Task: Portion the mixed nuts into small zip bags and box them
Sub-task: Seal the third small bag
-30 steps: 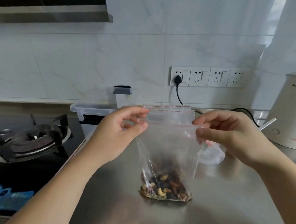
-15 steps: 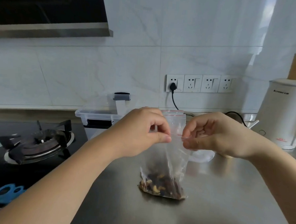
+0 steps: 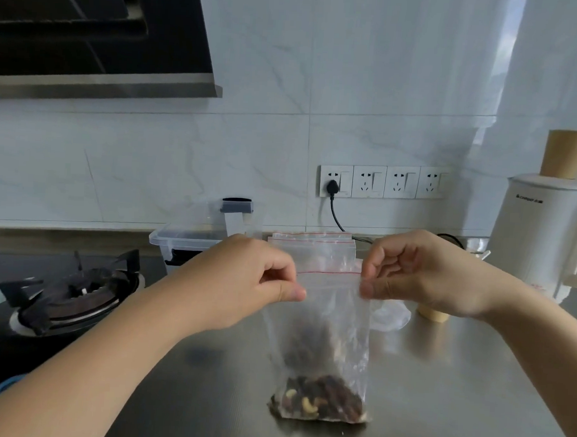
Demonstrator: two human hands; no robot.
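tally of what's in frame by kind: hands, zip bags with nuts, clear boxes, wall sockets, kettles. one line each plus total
Hands: 2, left hand and right hand
Zip bag with nuts: 1
Clear box: 1
Wall sockets: 4
Kettle: 1
Total: 9

Steel counter (image 3: pixel 438 393) under nut bag (image 3: pixel 321 400), white appliance (image 3: pixel 540 238)

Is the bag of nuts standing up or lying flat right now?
Upright. The zip bag stands on the steel counter, nuts settled at its bottom, its top pinched by the left hand and right hand.
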